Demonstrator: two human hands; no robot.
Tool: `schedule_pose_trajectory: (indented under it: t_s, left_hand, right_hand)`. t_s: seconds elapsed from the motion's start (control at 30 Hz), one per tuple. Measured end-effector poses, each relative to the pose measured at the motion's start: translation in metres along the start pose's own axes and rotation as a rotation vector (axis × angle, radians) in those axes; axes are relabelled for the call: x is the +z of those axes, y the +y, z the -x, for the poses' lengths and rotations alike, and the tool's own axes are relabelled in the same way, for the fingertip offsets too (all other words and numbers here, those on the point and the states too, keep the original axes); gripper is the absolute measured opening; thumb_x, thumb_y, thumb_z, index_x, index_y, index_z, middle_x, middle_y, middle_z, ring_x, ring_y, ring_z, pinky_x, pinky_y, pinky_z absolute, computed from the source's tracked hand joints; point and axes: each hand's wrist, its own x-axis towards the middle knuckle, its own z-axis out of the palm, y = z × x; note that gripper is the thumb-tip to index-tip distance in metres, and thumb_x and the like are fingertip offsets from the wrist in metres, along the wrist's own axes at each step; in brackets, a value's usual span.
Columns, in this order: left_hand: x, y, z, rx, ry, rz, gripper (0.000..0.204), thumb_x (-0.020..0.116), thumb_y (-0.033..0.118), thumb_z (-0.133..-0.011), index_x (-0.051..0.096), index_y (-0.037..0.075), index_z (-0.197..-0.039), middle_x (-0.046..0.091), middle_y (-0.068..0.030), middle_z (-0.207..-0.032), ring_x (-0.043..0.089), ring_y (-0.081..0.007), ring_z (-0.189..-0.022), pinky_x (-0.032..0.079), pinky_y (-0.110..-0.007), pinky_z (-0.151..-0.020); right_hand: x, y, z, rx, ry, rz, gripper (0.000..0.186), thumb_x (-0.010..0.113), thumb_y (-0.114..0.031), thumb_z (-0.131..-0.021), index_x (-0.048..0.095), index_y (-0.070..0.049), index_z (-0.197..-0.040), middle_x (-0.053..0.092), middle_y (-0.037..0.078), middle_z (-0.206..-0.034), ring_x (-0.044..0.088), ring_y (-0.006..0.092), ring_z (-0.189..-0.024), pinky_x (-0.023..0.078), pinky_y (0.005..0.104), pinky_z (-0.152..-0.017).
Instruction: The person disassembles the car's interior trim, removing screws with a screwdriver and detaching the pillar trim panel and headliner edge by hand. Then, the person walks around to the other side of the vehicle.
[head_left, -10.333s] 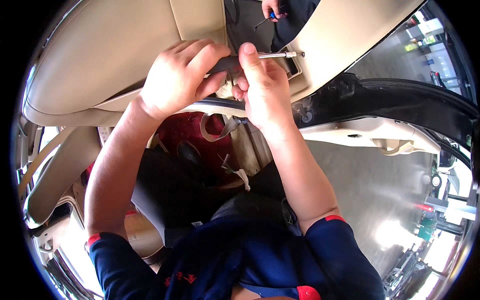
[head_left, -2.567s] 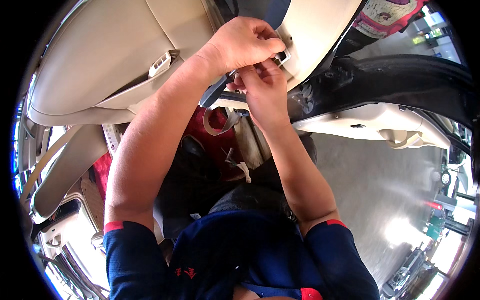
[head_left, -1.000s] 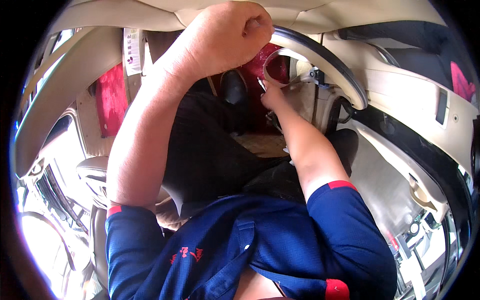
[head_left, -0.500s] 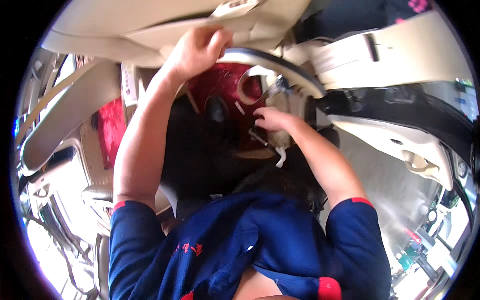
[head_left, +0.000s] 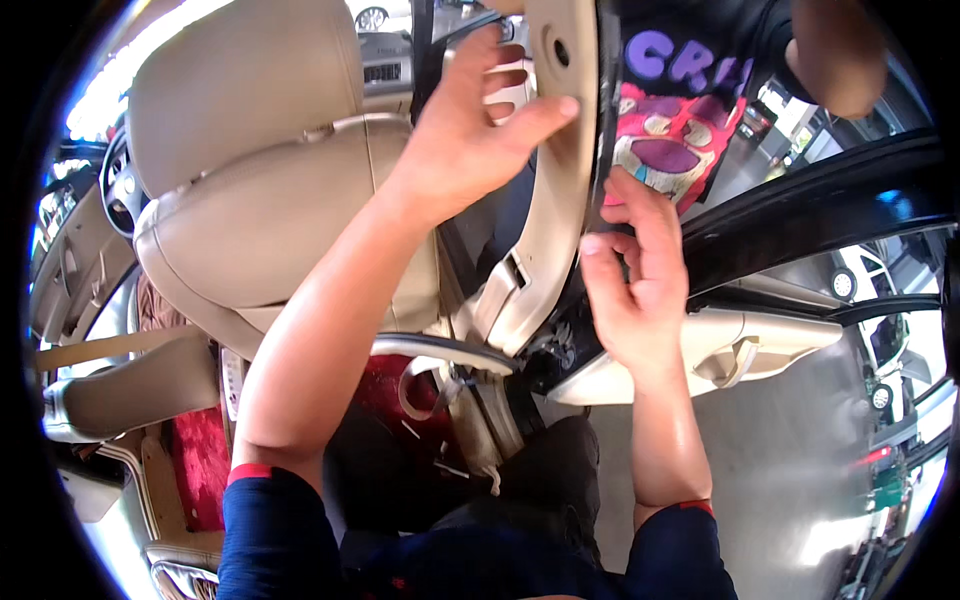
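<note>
My left hand is raised with fingers spread, and nothing shows in it. Its thumb points at the beige pillar trim, touching or just in front of it; I cannot tell which. On the other side of that trim is my right hand, thumb and fingers apart and slightly bent, also with nothing visible in it. The trim stands upright between the front and rear door openings, with a dark round hole near its top and a slot low down. Behind my right hand shows another person's dark shirt with a pink cartoon print.
A beige front seat fills the left. A beige ring, like a tape roll, lies on the red floor near small white scraps. At right, the door hangs open below a black frame. The other person's arm is top right.
My view has lifted from the footwell to the pillar and front seat. Both hands have risen; my right hand has left the floor area and come up beside the trim. The other person's printed shirt now shows fully.
</note>
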Motion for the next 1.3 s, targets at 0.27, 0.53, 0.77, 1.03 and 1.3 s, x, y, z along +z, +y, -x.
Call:
schedule_pose_trajectory:
  t_s: [0.27, 0.53, 0.77, 1.03, 1.3]
  left_hand:
    - [0.012, 0.027, -0.022, -0.109, -0.129, -0.124, 0.091, 0.085, 0.02, -0.081, 0.03, -0.01, -0.148, 0.057, -0.0192, -0.132, 0.062, -0.0273, -0.119, 0.056, -0.04, -0.095]
    - [0.001, 0.026, -0.029, -0.146, -0.192, -0.204, 0.089, 0.089, 0.021, -0.077, 0.036, -0.01, -0.142, 0.059, -0.0198, -0.128, 0.065, -0.0266, -0.115, 0.058, -0.04, -0.093]
    - [-0.003, 0.031, -0.028, -0.177, -0.199, -0.298, 0.082, 0.086, 0.019, -0.078, 0.037, -0.012, -0.137, 0.063, -0.0206, -0.12, 0.067, -0.0259, -0.108, 0.057, -0.038, -0.093]
    - [-0.003, 0.014, -0.028, -0.101, -0.218, -0.316, 0.076, 0.08, 0.012, -0.08, 0.034, -0.007, -0.138, 0.059, -0.0164, -0.118, 0.064, -0.0217, -0.106, 0.057, -0.036, -0.09]
    - [-0.01, 0.019, -0.034, -0.094, -0.294, -0.296, 0.068, 0.077, 0.012, -0.081, 0.038, 0.0, -0.135, 0.057, -0.0022, -0.105, 0.052, -0.008, -0.086, 0.046, -0.024, -0.071]
  right_hand:
    - [0.036, -0.002, -0.004, -0.166, 0.119, 0.367, 0.074, 0.072, -0.006, -0.081, 0.044, 0.006, -0.149, 0.043, 0.026, -0.134, 0.046, 0.0398, -0.122, 0.039, 0.0468, -0.104]
    - [0.054, -0.003, -0.005, -0.199, 0.172, 0.468, 0.082, 0.073, -0.003, -0.078, 0.037, 0.01, -0.151, 0.04, 0.028, -0.135, 0.042, 0.0425, -0.119, 0.038, 0.0488, -0.102]
    - [0.059, -0.013, -0.005, -0.139, 0.171, 0.485, 0.074, 0.072, -0.003, -0.08, 0.043, 0.008, -0.147, 0.045, 0.026, -0.132, 0.045, 0.041, -0.117, 0.039, 0.0487, -0.101]
    - [0.047, -0.016, -0.014, -0.156, 0.279, 0.341, 0.048, 0.071, -0.004, -0.086, 0.058, 0.004, -0.131, 0.063, 0.023, -0.119, 0.067, 0.0384, -0.1, 0.055, 0.0421, -0.085]
    - [0.039, -0.019, -0.016, -0.039, 0.117, 0.171, 0.051, 0.07, -0.008, -0.086, 0.054, 0.007, -0.133, 0.065, 0.03, -0.119, 0.067, 0.0466, -0.103, 0.056, 0.0475, -0.09]
